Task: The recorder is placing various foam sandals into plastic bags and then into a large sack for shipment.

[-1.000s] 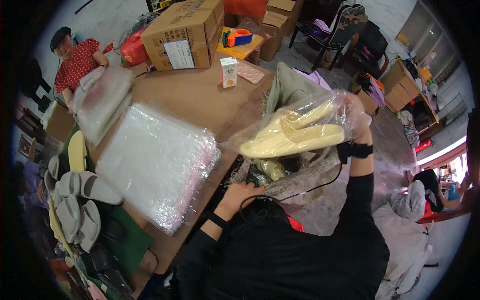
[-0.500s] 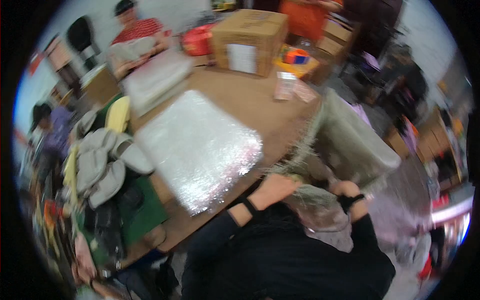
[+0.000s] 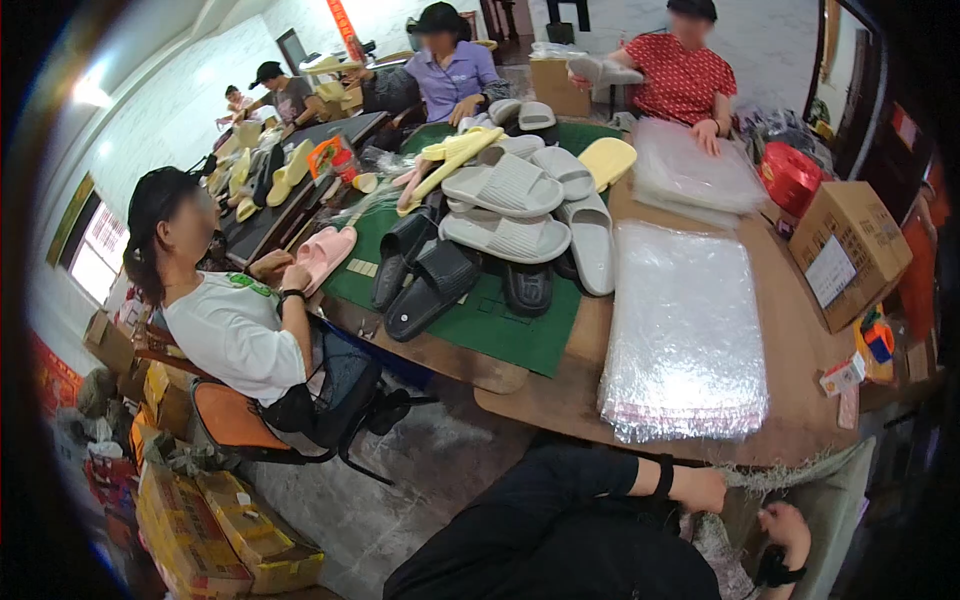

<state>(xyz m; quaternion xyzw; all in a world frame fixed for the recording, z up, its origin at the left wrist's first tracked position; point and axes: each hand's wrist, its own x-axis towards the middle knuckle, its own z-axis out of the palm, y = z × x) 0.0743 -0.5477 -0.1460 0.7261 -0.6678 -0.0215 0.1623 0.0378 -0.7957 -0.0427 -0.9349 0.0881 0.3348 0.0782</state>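
Observation:
My left hand (image 3: 700,490) is by the table's front edge at the lower right, fingers curled in; what they hold, if anything, is hidden. To its right, my right hand (image 3: 787,527) is also bent closed, with its fingertips near the opening of a greenish-grey woven sack (image 3: 848,500). The sack has a frayed rim and stands against the table; both hands are at its mouth. Whitish material (image 3: 722,550) shows between my hands, too unclear to name. On the table beyond my hands lies a stack of clear plastic bags (image 3: 685,330).
Grey slippers (image 3: 505,185) and black slippers (image 3: 435,288) are piled on a green mat (image 3: 545,345). A cardboard box (image 3: 850,250) and red twine roll (image 3: 795,175) stand at the right. A co-worker (image 3: 240,310) at left handles a pink slipper (image 3: 325,255); others sit across the table.
My view has swung to the left, so the table, the slippers and co-workers show more fully. My hands remain at the sack's mouth, now at the lower right of the picture.

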